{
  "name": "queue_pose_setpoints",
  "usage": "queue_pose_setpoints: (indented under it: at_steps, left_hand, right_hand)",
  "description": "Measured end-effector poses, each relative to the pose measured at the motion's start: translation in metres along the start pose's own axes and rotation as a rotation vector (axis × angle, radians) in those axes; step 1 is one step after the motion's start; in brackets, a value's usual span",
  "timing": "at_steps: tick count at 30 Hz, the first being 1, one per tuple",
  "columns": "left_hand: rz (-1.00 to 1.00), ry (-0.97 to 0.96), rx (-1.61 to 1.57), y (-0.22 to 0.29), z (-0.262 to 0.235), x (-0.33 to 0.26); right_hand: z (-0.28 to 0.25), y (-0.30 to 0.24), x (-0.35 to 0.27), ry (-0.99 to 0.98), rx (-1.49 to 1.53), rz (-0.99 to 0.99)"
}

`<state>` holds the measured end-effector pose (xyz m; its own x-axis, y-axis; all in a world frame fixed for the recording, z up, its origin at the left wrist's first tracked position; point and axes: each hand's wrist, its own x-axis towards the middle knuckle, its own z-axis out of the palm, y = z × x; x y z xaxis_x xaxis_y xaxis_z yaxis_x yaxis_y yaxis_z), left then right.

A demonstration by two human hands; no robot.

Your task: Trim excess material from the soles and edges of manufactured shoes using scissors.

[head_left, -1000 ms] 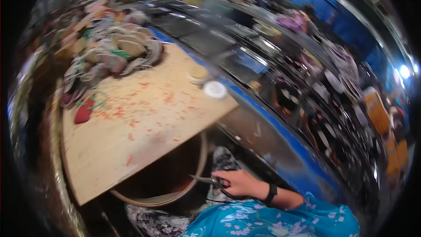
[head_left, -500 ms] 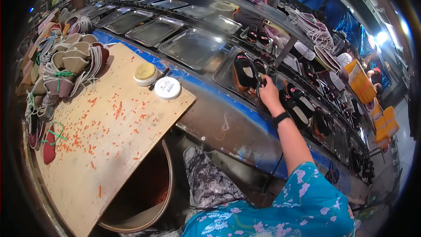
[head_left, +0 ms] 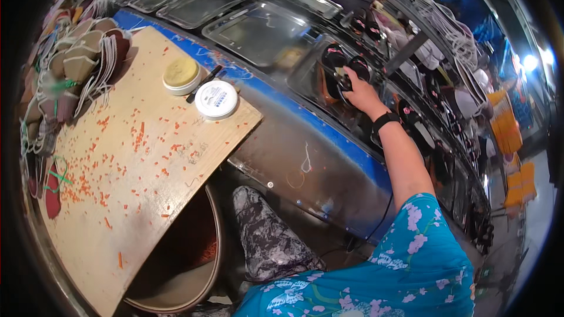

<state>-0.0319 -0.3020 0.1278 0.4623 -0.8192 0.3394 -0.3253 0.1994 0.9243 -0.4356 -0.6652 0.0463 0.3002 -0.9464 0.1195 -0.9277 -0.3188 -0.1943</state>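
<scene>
My right hand (head_left: 362,95), with a black band on its wrist, reaches out to the conveyor line. Its fingers are closed at the heel end of a pair of black shoes (head_left: 333,57) with small pink decorations. The shoes lie on a shiny metal tray (head_left: 301,79), and my fingers hide part of them. Further along, to the right of my wrist, more black shoes (head_left: 416,122) sit on the line. My left hand is not in view.
A wooden board (head_left: 132,158) at left carries orange scraps, a tub of yellowish paste (head_left: 181,73), a white lid (head_left: 216,100), a dark-handled tool (head_left: 204,84) and a heap of corded shoe uppers (head_left: 82,61). Below stands a bin (head_left: 216,240). Metal trays (head_left: 258,34) line the conveyor.
The view has shifted, so the board and trays sit higher in the picture. My right hand has stayed at the same pair of shoes, now reaching slightly further between them.
</scene>
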Motion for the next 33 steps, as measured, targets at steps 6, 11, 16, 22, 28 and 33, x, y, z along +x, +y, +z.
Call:
queue_pose_setpoints:
  at_steps: [6, 11, 16, 22, 28, 33]
  left_hand:
    - [-0.066, 0.197, 0.106, 0.006, -0.036, -0.038]
    - [-0.095, 0.373, 0.26, 0.041, -0.086, -0.088]
    - [-0.117, 0.522, 0.47, 0.098, -0.142, -0.146]
    - [-0.409, 0.108, -0.225, 0.006, -0.117, -0.188]
    - [-0.584, 0.396, -0.675, -0.066, -0.082, -0.231]
    - [-0.543, 0.538, 0.085, -0.136, -0.107, -0.265]
  right_hand:
    - [0.03, -0.007, 0.009, 0.151, 0.047, 0.167]
    - [-0.006, -0.002, 0.023, 0.7, 0.107, 0.061]
    - [-0.088, -0.078, -0.018, 0.559, 0.97, 0.178]
    - [-0.069, -0.195, -0.145, 0.708, 0.564, -0.455]
    - [0.008, -0.386, -0.322, -0.293, 0.666, -1.154]
    - [0.073, -0.416, -0.38, -0.448, 0.614, -1.396]
